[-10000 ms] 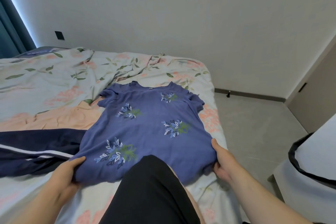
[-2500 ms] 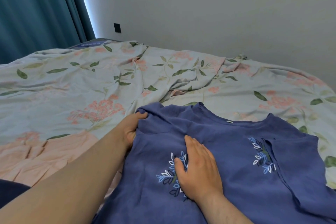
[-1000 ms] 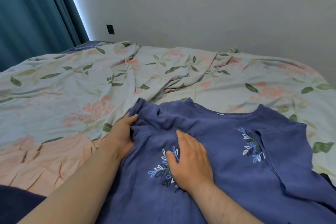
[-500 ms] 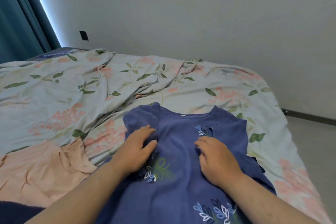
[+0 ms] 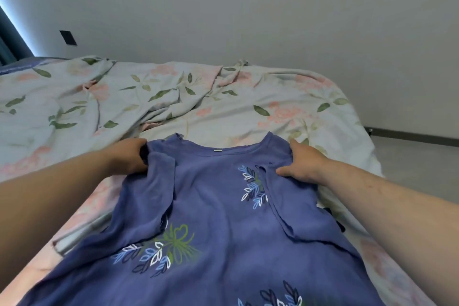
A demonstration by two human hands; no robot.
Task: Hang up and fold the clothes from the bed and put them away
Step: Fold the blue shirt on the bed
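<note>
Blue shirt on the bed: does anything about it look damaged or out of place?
Nothing looks damaged. The blue shirt has both sleeves folded in over its chest, which looks like part of folding it; the left hand and right hand grip its shoulders. Only the floral bedspread behind it is rumpled.

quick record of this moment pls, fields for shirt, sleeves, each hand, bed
blue shirt: leaf print, laid out, collar away from person
sleeves: both folded inward
left hand: grips left shoulder fabric
right hand: at right shoulder, thumb on folded sleeve, grip unclear
bed: floral cover, rumpled, under shirt
</note>
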